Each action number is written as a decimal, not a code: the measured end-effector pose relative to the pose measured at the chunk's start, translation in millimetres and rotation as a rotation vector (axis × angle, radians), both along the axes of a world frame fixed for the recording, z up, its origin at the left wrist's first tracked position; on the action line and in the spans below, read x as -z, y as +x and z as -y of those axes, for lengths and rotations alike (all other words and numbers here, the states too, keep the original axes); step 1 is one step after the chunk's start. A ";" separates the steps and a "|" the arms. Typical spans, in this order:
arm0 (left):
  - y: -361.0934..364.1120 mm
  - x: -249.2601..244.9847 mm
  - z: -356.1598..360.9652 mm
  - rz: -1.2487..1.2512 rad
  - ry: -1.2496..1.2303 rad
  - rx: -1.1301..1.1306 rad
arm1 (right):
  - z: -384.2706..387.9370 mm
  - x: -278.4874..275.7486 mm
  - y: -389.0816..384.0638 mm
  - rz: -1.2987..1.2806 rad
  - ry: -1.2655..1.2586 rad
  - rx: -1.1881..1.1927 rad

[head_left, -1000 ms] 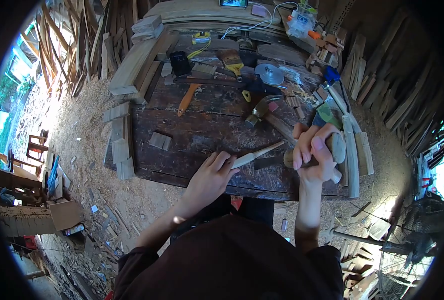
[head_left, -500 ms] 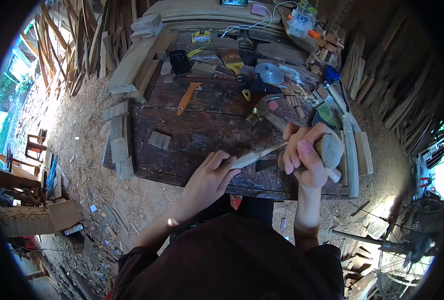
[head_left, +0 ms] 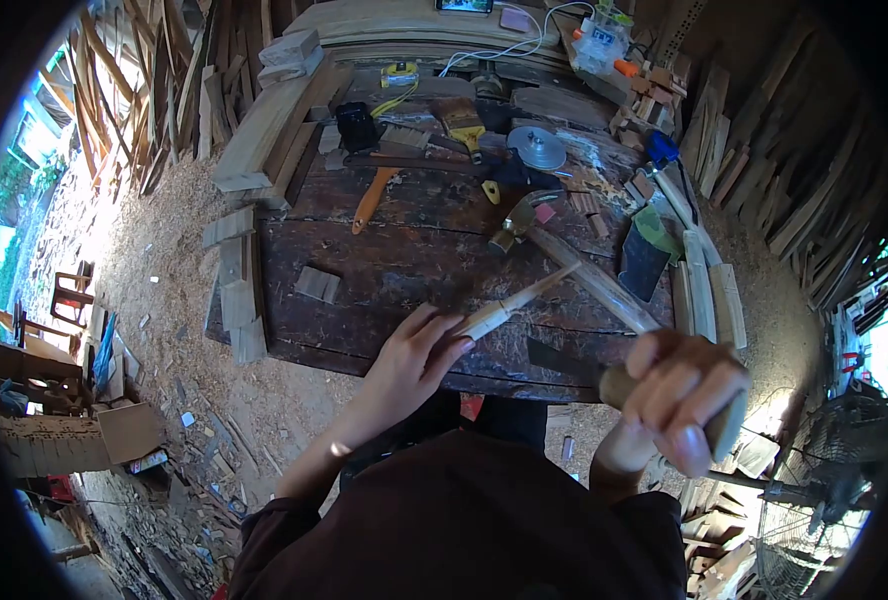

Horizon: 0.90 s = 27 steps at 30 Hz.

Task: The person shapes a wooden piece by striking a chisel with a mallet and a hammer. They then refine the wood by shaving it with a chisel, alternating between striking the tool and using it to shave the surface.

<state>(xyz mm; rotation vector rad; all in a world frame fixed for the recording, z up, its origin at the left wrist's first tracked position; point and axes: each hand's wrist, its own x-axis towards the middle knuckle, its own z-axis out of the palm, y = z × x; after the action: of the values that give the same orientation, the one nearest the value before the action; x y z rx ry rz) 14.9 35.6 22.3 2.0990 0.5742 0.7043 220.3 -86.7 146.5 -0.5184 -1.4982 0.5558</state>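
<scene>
My left hand (head_left: 414, 355), at the front edge of the bench, is closed on the thick end of a pale tapered wooden stick (head_left: 489, 318). The stick's thin end points up and right, over a hammer's handle (head_left: 599, 285). To the right, beyond the bench's front corner, my right hand (head_left: 689, 400) is closed around a curled tan-grey piece (head_left: 729, 435) that looks like sandpaper. My fingers hide most of this piece, and it is apart from the stick. A dark flat strip (head_left: 562, 360) lies on the bench between my hands.
The dark wooden bench (head_left: 364, 270) carries a paintbrush (head_left: 461, 122), an orange-handled tool (head_left: 372, 205), a metal disc (head_left: 538, 148), a tape measure (head_left: 400, 75) and a small wood block (head_left: 317, 284). Boards (head_left: 249, 150) line its left side. A fan (head_left: 814, 520) stands at lower right.
My right hand has moved right and down, away from the stick, taking the tan-grey piece along. This uncovers the hammer handle and the dark strip. My left hand has barely moved.
</scene>
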 end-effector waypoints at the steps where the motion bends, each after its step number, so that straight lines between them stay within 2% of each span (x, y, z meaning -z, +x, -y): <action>1: -0.4 -2.5 -1.0 0.013 -0.010 -0.015 | 3.8 -3.7 7.6 0.064 0.027 -0.057; 3: -0.4 -4.3 -2.0 0.023 -0.020 -0.026 | 10.8 -9.8 12.4 0.031 0.014 0.007; 5: 0.8 -3.9 -2.5 0.001 0.228 -0.074 | 13.7 -5.0 12.5 -0.105 -0.029 0.091; 6: 1.4 -3.4 -2.2 0.002 0.231 -0.070 | 10.1 1.1 9.4 -0.105 -0.026 0.095; 8: 2.7 -1.1 -1.0 -0.076 0.326 -0.065 | -5.6 11.5 -2.8 -0.386 -0.051 0.312; 9: 3.6 0.2 0.3 -0.075 0.328 -0.062 | -11.5 17.5 -4.1 -0.386 -0.049 0.314; 11: 5.4 3.6 4.1 -0.111 0.369 -0.046 | -22.7 28.1 -4.5 -0.572 -0.110 0.512; 12: 5.2 6.8 4.8 -0.113 0.370 -0.047 | -26.5 30.5 -4.6 -0.574 -0.109 0.510; 15: 5.5 12.6 6.8 -0.159 0.414 0.003 | -36.2 35.4 -6.2 -0.676 -0.148 0.756; 18: 8.5 12.4 9.4 -0.165 0.407 -0.035 | -37.6 36.4 -7.9 -0.741 -0.147 0.840; 21: 9.1 10.4 8.5 -0.167 0.403 -0.043 | -31.1 31.0 -14.7 -0.660 -0.105 0.840; 27: 9.8 13.5 6.5 -0.179 0.416 -0.005 | -38.8 38.3 -18.5 -0.658 -0.158 0.811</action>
<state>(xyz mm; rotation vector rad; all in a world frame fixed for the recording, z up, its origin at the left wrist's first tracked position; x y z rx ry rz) 24.8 29.1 8.7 2.5680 0.5656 0.6868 201.8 -47.9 108.1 -0.8983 -0.5375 0.1610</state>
